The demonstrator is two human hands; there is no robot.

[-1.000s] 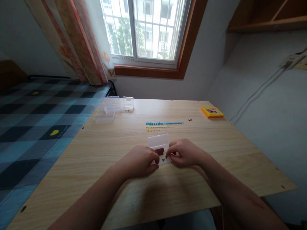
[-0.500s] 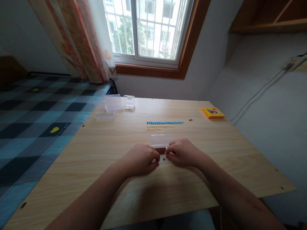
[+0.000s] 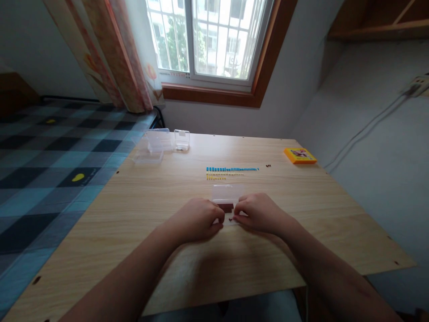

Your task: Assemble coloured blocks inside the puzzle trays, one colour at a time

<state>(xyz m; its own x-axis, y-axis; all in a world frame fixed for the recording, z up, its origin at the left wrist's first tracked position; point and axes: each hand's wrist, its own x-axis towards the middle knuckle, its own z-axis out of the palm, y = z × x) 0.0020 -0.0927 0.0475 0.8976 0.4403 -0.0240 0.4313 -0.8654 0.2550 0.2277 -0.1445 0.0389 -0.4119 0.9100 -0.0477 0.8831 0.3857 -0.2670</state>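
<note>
A small clear plastic box stands in front of me with its lid [image 3: 228, 192] raised at the back. Inside lies a tight block of dark brown small pieces [image 3: 226, 208], and a loose brown piece [image 3: 230, 219] lies in front of it. My left hand [image 3: 201, 219] is closed at the box's left side, fingers curled over its edge. My right hand [image 3: 257, 212] is at the right side, thumb and finger pinched together close beside the loose piece; whatever they hold is hidden.
Rows of blue pieces [image 3: 231, 169] and yellow pieces [image 3: 215, 178] lie beyond the box. A few brown pieces [image 3: 268, 166] sit farther right. Clear empty containers [image 3: 161, 141] are at the back left, an orange-yellow box [image 3: 300, 155] at the back right of the wooden table [image 3: 161, 286].
The view has tilted slightly downward. The right fingertips have shifted slightly and are about level with the loose brown piece; the left hand stays at the box.
</note>
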